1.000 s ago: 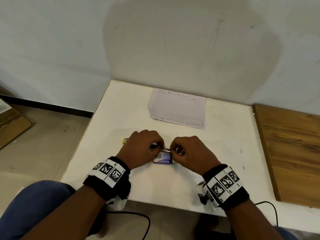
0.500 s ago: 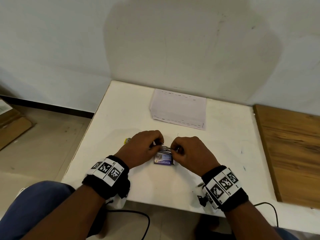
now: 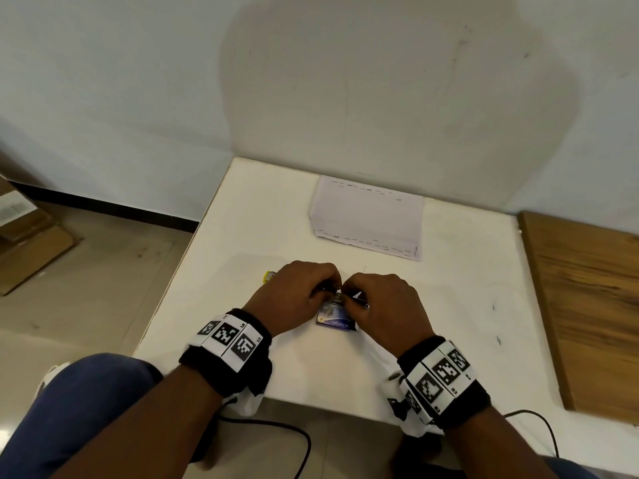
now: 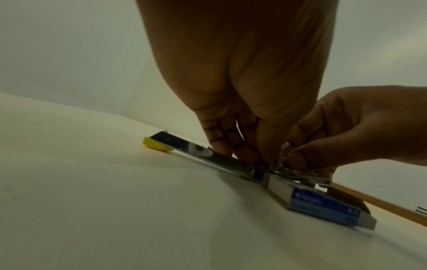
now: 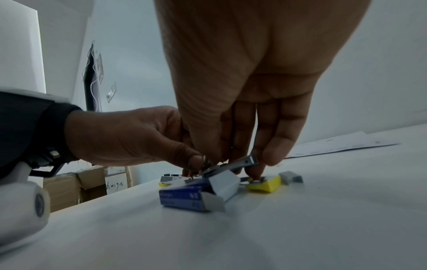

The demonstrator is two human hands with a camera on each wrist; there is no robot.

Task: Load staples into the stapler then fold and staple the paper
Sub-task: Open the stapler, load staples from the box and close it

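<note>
Lying open — yellow-tipped stapler (image 4: 184, 148)

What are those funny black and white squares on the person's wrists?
Each bare forearm wears a thick black wristband with white panels printed with black pixel patterns, like QR codes; the other band matches. A white camera housing hangs under each wrist, and thin black cables trail from them below the table edge. No sleeves or gloves. The left hand and right hand are bare.

The cardboard box (image 5: 115, 184) past the table reads "Awign"; print on the blue staple box (image 5: 184, 198) is too blurred.
</note>
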